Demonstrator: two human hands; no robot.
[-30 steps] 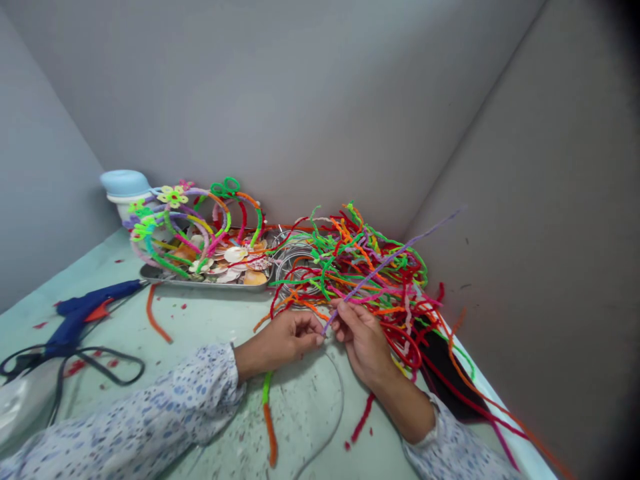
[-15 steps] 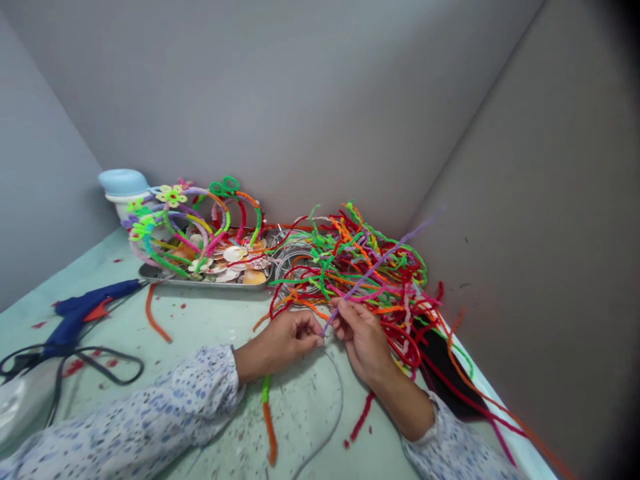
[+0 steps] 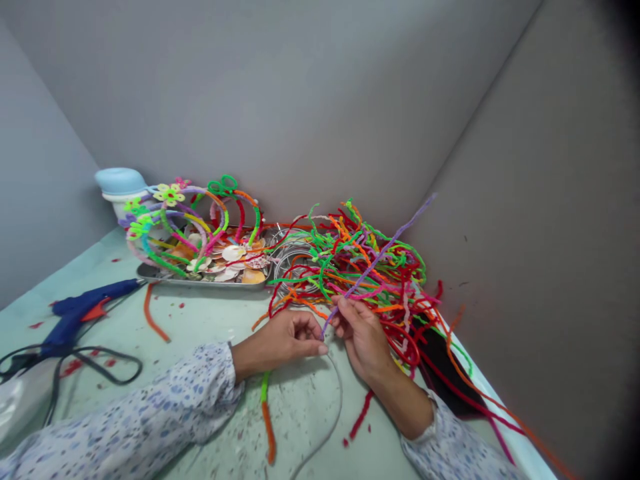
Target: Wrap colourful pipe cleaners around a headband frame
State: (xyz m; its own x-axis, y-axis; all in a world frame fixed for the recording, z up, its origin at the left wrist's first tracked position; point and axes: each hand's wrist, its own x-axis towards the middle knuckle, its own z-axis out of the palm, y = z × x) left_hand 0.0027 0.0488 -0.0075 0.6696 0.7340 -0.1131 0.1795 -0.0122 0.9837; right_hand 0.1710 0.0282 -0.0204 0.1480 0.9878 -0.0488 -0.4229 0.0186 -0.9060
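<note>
My right hand (image 3: pixel 363 337) pinches the lower end of a long purple pipe cleaner (image 3: pixel 385 250), which slants up and to the right over the pile. My left hand (image 3: pixel 285 340) is closed in a pinch right beside it, fingertips at the same lower end and at a thin grey wire (image 3: pixel 333 407) that curves down across the table. A big tangle of red, green, orange and pink pipe cleaners (image 3: pixel 365 267) lies just behind both hands. A green-and-orange pipe cleaner (image 3: pixel 267 417) lies under my left wrist.
A metal tray (image 3: pixel 200 279) at the back left holds shells and pipe-cleaner hoops, with a pale blue jar (image 3: pixel 120 187) behind it. A blue glue gun (image 3: pixel 83 313) and its black cord (image 3: pixel 95 363) lie at the left. A wire coil (image 3: pixel 295 263) sits beside the tray. Grey walls enclose the corner.
The purple pipe cleaner's free tip has swung leftward and stands steeper. Both hands stay almost where they were, pinched at its lower end.
</note>
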